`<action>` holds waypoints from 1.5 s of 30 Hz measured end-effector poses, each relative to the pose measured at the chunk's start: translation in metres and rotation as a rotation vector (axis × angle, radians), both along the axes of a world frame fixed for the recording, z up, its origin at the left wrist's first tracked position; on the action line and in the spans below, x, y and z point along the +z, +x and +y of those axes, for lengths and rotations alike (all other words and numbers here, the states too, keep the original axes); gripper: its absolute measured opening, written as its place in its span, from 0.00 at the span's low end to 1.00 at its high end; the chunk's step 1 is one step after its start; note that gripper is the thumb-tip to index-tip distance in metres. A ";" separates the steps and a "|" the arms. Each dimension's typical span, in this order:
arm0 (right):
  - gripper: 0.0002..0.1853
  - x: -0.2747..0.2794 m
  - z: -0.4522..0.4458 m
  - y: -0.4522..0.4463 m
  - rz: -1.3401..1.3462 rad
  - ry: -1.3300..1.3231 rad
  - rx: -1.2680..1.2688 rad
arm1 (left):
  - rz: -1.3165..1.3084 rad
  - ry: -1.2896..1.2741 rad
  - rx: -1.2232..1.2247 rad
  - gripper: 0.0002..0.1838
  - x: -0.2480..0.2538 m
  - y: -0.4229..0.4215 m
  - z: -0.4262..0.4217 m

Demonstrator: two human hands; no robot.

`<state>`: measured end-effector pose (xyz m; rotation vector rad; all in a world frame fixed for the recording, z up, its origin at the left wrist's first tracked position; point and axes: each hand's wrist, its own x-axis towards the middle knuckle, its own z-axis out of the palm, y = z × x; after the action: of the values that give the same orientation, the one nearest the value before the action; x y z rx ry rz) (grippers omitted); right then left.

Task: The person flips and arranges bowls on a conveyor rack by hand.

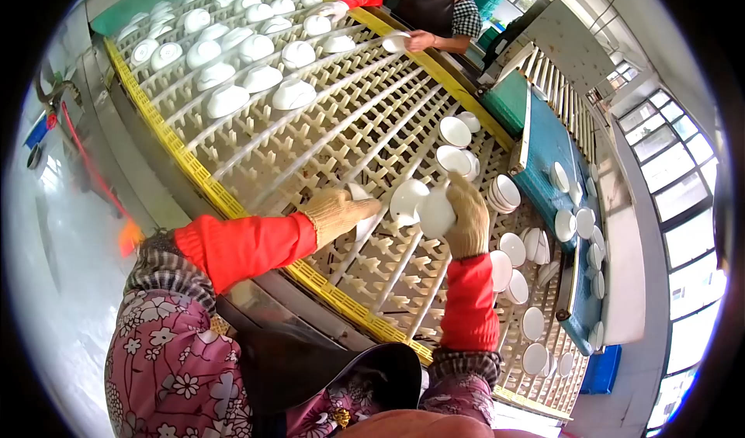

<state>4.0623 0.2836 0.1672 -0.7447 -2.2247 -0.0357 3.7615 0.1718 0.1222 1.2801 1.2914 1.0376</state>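
Note:
My left hand (pixel 335 214), in a tan knitted glove, is closed on the edge of a white bowl (pixel 363 225) that stands tilted over the pegged rack (pixel 392 259). My right hand (pixel 469 219), gloved the same way, grips another white bowl (pixel 437 213) by its right side. Between the two hands a third bowl (pixel 408 199) rests tilted on the pegs, very close to the bowl in my right hand. I cannot tell whether those two touch. Both forearms wear red sleeves.
Across the rack a co-worker (pixel 434 11) handles bowls. Several upside-down bowls (pixel 256 48) cover the far left. Loose and stacked bowls (pixel 504 193) lie to the right, beside a blue conveyor belt (pixel 543 159) carrying more. Yellow edging (pixel 182 151) borders the rack.

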 end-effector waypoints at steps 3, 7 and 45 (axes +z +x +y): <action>0.19 0.034 0.027 -0.078 0.135 0.133 0.033 | 0.127 -0.082 -0.108 0.13 0.011 0.006 -0.012; 0.19 0.035 0.042 -0.154 1.011 -1.278 0.412 | 0.520 0.421 -0.125 0.13 0.020 -0.008 -0.015; 0.05 -0.015 0.027 -0.082 0.002 -0.351 -0.014 | 1.370 0.301 0.237 0.25 0.013 -0.103 0.044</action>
<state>3.9799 0.3108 0.1525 -0.9462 -2.2503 0.3569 3.6590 0.2160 0.1350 2.2532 2.3715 0.3979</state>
